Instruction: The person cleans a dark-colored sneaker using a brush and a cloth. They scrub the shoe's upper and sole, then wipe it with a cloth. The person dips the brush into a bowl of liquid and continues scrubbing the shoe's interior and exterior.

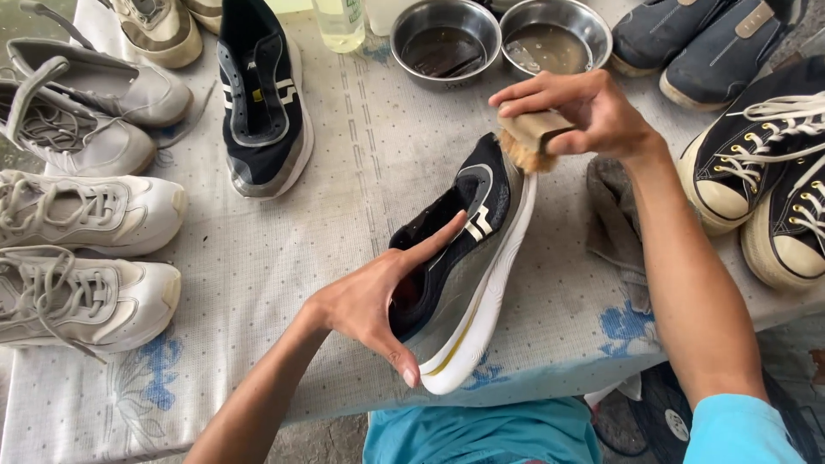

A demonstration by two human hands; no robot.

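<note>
- Left hand (374, 301) grips a black-and-grey sneaker (468, 258) at its heel — long axis running away toward the toe.
- Right hand (584, 107) closed around a wooden brush (531, 139), bristles touching the toe.

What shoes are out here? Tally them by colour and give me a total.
Black shoes: 4 (one held by the left hand; brush in the right hand)
Grey shoes: 2
White shoes: 2
Navy shoes: 2
Beige shoes: 2 (one a sliver at the top edge)
Total: 12
</note>
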